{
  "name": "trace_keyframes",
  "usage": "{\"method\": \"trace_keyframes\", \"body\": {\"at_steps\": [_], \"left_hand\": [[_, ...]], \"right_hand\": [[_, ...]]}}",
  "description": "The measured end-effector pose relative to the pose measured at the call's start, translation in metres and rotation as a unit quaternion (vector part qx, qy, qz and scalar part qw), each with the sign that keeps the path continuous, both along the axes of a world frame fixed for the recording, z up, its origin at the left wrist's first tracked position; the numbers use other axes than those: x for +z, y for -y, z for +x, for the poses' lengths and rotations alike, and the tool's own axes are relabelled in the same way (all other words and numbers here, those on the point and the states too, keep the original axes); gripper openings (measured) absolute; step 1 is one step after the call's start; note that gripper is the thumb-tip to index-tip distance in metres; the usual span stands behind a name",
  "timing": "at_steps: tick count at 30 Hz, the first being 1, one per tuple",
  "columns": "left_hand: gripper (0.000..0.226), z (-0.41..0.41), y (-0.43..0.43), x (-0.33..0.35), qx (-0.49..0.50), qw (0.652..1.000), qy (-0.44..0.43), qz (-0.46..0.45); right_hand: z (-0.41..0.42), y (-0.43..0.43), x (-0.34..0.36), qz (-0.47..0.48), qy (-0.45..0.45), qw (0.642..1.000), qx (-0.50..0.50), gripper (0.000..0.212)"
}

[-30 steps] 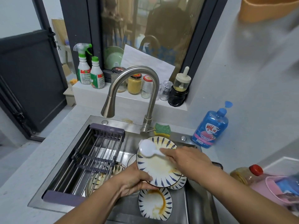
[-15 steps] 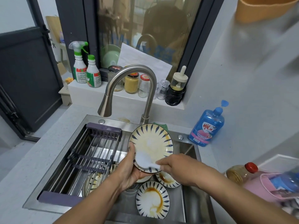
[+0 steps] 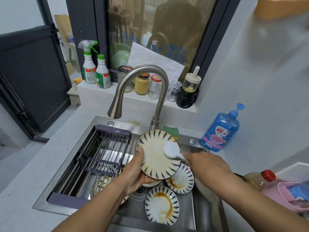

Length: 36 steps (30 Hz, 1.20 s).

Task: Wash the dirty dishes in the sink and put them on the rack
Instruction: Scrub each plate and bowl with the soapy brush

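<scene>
Grey speckled countertop wraps round one stainless sink, which sits below a dark-framed window. One slatted rack with purple ends spans the left half of the sink. One brushed gooseneck faucet arches over the basin.

Above the middle of the sink the person holds one striped plate, smeared yellow, tilted with its face toward them. The left hand grips its lower left rim, thumb on the face and fingers curled behind. The right hand is closed round the handle of one white round-headed utensil, whose head presses on the plate's upper right. It is too blurred to tell spoon from brush.

Three more dirty plates lie in the basin. A near plate and a far plate carry brown sauce rings, and the far one is partly hidden under the held one. A third plate shows through the rack's bars. A pale edge under the left hand may be a fourth; I cannot tell.

On the sill stand two green-capped cleaner bottles, four jars and one cream-topped dispenser. One blue dish soap bottle stands right of the sink, and one red-capped oil bottle sits nearer the right edge. One green sponge lies behind the faucet's base.
</scene>
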<state>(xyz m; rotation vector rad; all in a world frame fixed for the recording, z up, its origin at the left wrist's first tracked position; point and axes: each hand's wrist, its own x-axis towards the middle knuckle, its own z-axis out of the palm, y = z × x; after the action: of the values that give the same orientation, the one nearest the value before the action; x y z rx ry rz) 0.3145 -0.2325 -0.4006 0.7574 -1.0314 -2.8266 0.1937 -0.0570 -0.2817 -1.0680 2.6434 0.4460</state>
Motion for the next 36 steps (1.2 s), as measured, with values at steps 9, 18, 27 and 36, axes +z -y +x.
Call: {"method": "trace_keyframes", "body": {"at_steps": [9, 18, 27, 36], "left_hand": [[0.060, 0.002, -0.005, 0.004, -0.020, 1.000, 0.018, 0.000], [0.058, -0.003, -0.021, 0.011, -0.048, 0.998, 0.023, -0.023], [0.065, 0.005, -0.013, 0.008, -0.030, 0.999, 0.019, -0.035], [0.043, 0.000, -0.006, 0.005, -0.027, 0.994, 0.036, -0.097]], "right_hand": [[0.015, 0.001, -0.007, -0.046, 0.065, 0.996, 0.049, 0.038], [0.009, 0.020, -0.028, -0.203, 0.195, 0.959, -0.027, 0.036], [0.008, -0.005, -0.001, -0.083, 0.170, 0.981, 0.055, 0.036], [-0.014, 0.004, -0.004, -0.037, -0.033, 0.999, 0.014, 0.051]]}}
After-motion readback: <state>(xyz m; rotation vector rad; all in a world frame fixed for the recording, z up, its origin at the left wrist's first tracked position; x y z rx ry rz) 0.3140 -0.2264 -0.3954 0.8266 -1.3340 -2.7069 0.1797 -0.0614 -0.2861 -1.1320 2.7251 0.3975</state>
